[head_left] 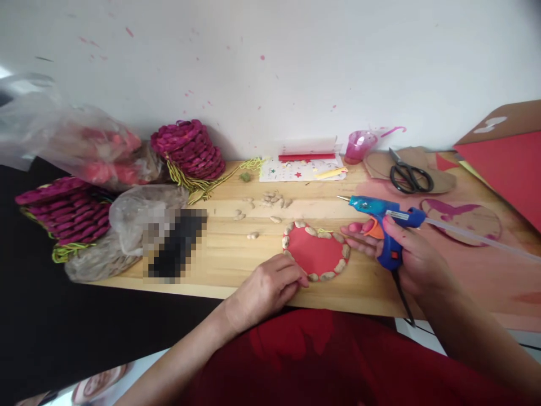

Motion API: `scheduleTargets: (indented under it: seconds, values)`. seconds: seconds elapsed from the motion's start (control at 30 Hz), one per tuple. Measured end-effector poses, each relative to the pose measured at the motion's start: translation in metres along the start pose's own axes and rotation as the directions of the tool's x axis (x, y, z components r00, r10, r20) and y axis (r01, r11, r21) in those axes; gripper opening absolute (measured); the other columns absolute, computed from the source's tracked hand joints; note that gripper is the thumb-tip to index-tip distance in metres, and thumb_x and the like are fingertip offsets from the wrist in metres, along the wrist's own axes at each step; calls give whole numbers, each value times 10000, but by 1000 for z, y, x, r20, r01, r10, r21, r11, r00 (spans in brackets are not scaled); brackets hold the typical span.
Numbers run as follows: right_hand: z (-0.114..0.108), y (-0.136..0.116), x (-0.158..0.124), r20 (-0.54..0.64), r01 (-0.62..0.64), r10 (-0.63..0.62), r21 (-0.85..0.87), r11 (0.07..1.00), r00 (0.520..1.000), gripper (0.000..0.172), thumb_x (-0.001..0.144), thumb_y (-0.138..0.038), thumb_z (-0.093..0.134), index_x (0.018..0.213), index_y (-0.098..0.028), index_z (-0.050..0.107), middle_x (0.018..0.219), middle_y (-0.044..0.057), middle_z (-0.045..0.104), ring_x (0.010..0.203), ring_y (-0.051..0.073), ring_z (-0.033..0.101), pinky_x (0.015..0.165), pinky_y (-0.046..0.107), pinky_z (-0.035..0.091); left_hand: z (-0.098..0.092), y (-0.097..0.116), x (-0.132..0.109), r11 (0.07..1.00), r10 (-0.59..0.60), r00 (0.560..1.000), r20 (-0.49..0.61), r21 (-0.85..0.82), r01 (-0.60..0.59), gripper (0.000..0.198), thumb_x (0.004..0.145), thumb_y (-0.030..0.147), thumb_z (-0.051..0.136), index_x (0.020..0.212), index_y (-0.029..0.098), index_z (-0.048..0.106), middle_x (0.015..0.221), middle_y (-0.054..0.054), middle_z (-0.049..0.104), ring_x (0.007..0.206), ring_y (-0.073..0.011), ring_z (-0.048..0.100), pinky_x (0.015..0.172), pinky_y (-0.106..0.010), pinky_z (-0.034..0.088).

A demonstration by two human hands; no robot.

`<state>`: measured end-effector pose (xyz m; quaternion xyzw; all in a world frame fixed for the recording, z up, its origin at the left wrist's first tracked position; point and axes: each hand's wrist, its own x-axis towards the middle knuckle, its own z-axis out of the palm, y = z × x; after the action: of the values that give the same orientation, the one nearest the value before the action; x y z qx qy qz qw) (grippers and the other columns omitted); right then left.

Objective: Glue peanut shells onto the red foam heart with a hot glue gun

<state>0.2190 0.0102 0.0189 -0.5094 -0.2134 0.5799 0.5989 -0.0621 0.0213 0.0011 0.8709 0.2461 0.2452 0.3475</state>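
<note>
A red heart-shaped piece [315, 251] lies flat near the middle of the near edge of a wooden table [228, 254], its rim lined with peanuts [327, 276]. The person's left hand [270, 282] rests at the heart's near left edge, fingers drawn together and touching the rim; they cover that stretch, so whether they pinch a peanut is hard to tell. To the right, the right hand [416, 256] has its fingers wrapped around the handle of a blue glue gun [374, 206], its nozzle pointing left above the table and a clear glue stick [477, 234] trailing from its back. Loose peanuts [274, 198] lie scattered beyond the heart, to the far left. At far right, black-handled scissors [409, 179] lie on brown cardboard [442, 179].
</note>
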Motion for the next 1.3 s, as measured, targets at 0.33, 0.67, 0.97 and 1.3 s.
scheduleTargets:
  seconds: [0.33, 0.67, 0.97, 1.3]
  values:
    - [-9, 8, -10, -18, 24, -25, -50, 998, 1000, 334, 707, -519, 841, 806, -209, 766, 790, 59, 788, 860, 301, 804, 752, 362, 682, -18, -10, -17, 964, -99, 990, -98, 236, 120, 251, 864, 319, 767, 1066, 221, 653, 1077, -72, 666, 1044, -243, 599, 940, -430, 454]
    - [-3, 11, -18, -35, 71, -73, -65, 995, 997, 301, 728, -474, 845, 802, -190, 779, 937, 90, 805, 980, 316, 778, 816, 368, 669, -36, -18, -19, 863, -75, 963, -260, 467, 193, 205, 963, 142, 561, 1122, 216, 666, 1070, -74, 692, 1028, -242, 605, 889, -407, 450]
    - [-2, 14, -18, -123, 33, -42, -73, 997, 992, 253, 722, -399, 854, 863, -203, 780, 981, 81, 814, 943, 298, 789, 758, 322, 677, -22, -19, -7, 950, -44, 984, -172, 296, 94, 355, 989, 111, 490, 1320, 204, 581, 1232, -87, 685, 1110, -218, 590, 989, -428, 439]
    - [-7, 14, -16, -117, 14, -28, -114, 993, 993, 256, 748, -441, 833, 844, -211, 779, 980, 79, 813, 909, 302, 794, 778, 346, 679, -19, -11, -11, 986, -78, 982, -172, 131, 101, 419, 938, 102, 568, 1338, 227, 582, 1222, -87, 699, 1123, -231, 608, 1014, -458, 482]
